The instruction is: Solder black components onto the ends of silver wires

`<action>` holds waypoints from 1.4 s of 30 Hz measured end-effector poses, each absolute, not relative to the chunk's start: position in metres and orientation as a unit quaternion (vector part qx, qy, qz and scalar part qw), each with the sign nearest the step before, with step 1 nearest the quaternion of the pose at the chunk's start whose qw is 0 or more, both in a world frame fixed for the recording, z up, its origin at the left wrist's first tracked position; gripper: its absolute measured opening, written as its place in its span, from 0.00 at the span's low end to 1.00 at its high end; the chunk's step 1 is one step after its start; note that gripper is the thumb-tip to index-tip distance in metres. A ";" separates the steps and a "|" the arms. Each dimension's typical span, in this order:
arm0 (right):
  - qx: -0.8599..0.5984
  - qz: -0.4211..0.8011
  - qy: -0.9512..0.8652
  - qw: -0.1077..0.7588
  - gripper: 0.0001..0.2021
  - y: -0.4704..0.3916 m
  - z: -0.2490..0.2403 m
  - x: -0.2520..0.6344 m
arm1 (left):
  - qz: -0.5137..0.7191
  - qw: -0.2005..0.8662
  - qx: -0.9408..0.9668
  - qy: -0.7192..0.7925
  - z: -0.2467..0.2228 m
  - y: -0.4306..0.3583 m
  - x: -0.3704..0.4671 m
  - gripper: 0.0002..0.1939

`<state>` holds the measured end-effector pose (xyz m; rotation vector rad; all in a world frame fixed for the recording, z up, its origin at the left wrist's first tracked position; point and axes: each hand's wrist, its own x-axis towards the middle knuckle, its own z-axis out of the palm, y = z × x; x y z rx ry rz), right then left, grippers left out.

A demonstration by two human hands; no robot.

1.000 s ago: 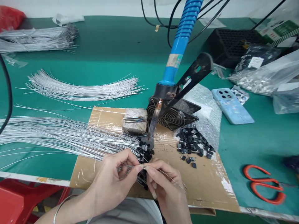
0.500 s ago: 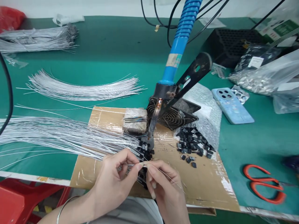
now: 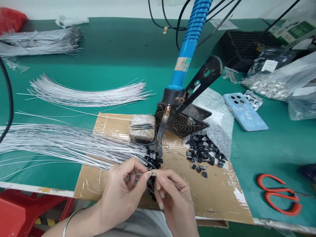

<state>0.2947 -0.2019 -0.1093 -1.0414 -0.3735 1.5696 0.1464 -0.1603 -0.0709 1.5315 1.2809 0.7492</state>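
Observation:
At the near edge of the cardboard, my left hand [image 3: 125,189] is closed in a pinch on a thin wire. Fingertip to fingertip with it, my right hand [image 3: 174,194] pinches the same spot, and a fine strand [image 3: 182,191] trails from it toward the lower right. The exact joint between the fingers is too small to make out. Just behind my hands lies a bundle of white wires [image 3: 98,144], their right ends fitted with small black pieces [image 3: 153,159]. Above those ends hangs a soldering iron with a blue handle [image 3: 184,62] and its metal tip pointing down.
Loose black pieces [image 3: 204,148] lie on bubble wrap and cardboard [image 3: 214,194]. A small fan [image 3: 181,123] stands behind the iron, near a grey block [image 3: 142,130]. Another wire fan-out [image 3: 91,95] lies behind. Red-handled scissors [image 3: 281,194] and a phone [image 3: 245,112] are at right.
My hands stay pinched together at the same place. The right hand has shifted very slightly, and the fine strand with it.

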 end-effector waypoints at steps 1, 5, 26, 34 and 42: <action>-0.446 0.667 -0.156 0.576 0.10 -0.202 -0.109 0.294 | 0.309 0.485 0.625 0.528 -0.071 -0.161 0.147 0.11; -0.454 0.654 -0.154 0.585 0.10 -0.201 -0.110 0.290 | 0.316 0.496 0.601 0.540 -0.074 -0.162 0.149 0.11; -0.461 0.634 -0.145 0.604 0.09 -0.200 -0.110 0.285 | 0.324 0.540 0.555 0.543 -0.073 -0.161 0.152 0.12; -0.484 0.638 -0.138 0.582 0.13 -0.198 -0.101 0.286 | 0.347 0.541 0.532 0.551 -0.067 -0.155 0.153 0.10; -0.524 0.608 -0.135 0.581 0.11 -0.197 -0.094 0.282 | 0.357 0.527 0.550 0.541 -0.070 -0.157 0.149 0.11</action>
